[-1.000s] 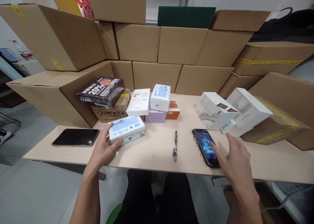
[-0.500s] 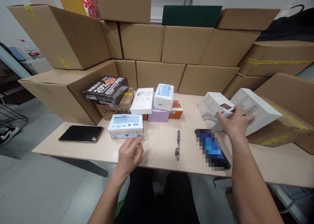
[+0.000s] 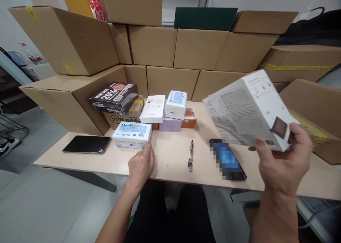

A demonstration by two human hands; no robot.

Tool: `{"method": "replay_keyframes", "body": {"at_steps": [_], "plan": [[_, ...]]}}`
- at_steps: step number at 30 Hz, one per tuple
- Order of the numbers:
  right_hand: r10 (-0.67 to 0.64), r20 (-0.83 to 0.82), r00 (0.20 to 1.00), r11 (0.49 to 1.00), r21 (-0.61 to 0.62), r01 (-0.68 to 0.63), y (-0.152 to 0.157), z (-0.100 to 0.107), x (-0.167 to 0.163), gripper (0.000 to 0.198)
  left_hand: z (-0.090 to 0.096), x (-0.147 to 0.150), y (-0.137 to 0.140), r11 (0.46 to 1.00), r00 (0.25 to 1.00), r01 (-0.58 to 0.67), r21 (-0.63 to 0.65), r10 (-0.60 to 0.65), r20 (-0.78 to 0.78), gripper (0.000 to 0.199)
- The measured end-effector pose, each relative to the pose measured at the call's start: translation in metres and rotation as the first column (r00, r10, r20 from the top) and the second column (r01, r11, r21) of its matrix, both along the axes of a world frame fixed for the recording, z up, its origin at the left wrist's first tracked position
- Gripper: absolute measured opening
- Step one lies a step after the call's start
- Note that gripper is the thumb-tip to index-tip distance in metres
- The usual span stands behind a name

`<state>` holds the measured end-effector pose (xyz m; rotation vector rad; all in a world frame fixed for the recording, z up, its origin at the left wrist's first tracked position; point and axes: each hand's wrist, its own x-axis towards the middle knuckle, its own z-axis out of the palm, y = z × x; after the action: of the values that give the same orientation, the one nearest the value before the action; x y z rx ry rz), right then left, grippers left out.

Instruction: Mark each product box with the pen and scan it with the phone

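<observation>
By the bench's (image 3: 170, 165) back left corner, the black box (image 3: 114, 96) says "20%" and the brown box (image 3: 121, 119) under it says "22". Nearer the front edge, the pack (image 3: 132, 134) says "Manhua".

left grip (image 3: 141, 163): bare | right grip (image 3: 289, 163): bare | forearms (image 3: 118, 211) behind both grips: bare | black trousers (image 3: 196, 209): lower, between grips

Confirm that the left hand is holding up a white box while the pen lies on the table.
No: the right hand, not the left hand, is holding up a white box, as the head view shows. The pen does lie on the table.
</observation>
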<state>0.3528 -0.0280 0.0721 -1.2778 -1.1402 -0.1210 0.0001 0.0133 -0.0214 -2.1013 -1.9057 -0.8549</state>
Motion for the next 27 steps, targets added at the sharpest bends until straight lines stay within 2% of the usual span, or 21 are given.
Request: {"method": "replay_keyframes", "body": {"at_steps": [3, 5, 7, 9, 12, 15, 18, 21, 24, 27], "plan": [[0.209, -0.029, 0.977, 0.972, -0.106, -0.211, -0.012, -0.004, -0.028, 0.075, -0.003, -0.002, -0.001, 0.993, 0.968, 0.059, 0.105, -0.082, 0.237, 0.029], [0.36, -0.011, 0.933, 0.905, -0.238, -0.352, -0.009, -0.013, -0.047, 0.066, -0.004, -0.006, -0.002, 0.982, 0.878, 0.075, 0.172, -0.147, 0.456, 0.027], [0.499, 0.015, 0.867, 0.815, -0.349, -0.462, -0.002, -0.023, -0.062, 0.061, -0.003, -0.01, -0.005, 0.977, 0.764, 0.052, 0.208, -0.173, 0.622, 0.026], [0.584, 0.019, 0.812, 0.743, -0.416, -0.525, 0.006, -0.03, -0.071, 0.059, -0.001, -0.015, -0.008, 0.975, 0.672, 0.023, 0.221, -0.179, 0.718, 0.026], [0.629, -0.039, 0.776, 0.689, -0.435, -0.58, 0.014, -0.032, -0.068, 0.059, 0.0, -0.019, -0.012, 0.974, 0.571, 0.039, 0.223, -0.205, 0.795, 0.028], [0.628, -0.025, 0.778, 0.685, -0.456, -0.568, 0.016, -0.028, -0.053, 0.059, 0.001, -0.015, -0.014, 0.969, 0.519, 0.099, 0.227, -0.245, 0.819, 0.028], [0.615, 0.046, 0.787, 0.695, -0.503, -0.513, 0.014, -0.024, -0.039, 0.058, 0.0, -0.006, -0.014, 0.96, 0.516, 0.18, 0.213, -0.277, 0.81, 0.029], [0.598, 0.069, 0.799, 0.724, -0.474, -0.501, 0.012, -0.022, -0.036, 0.057, 0.0, 0.004, -0.014, 0.947, 0.52, 0.249, 0.203, -0.308, 0.797, 0.028], [0.578, -0.014, 0.816, 0.746, -0.395, -0.536, 0.012, -0.023, -0.047, 0.058, 0.001, 0.008, -0.015, 0.946, 0.501, 0.22, 0.238, -0.319, 0.804, 0.026], [0.587, -0.118, 0.801, 0.729, -0.354, -0.586, 0.015, -0.029, -0.062, 0.06, 0.004, 0.007, -0.017, 0.945, 0.478, 0.131, 0.299, -0.325, 0.816, 0.023]]}}
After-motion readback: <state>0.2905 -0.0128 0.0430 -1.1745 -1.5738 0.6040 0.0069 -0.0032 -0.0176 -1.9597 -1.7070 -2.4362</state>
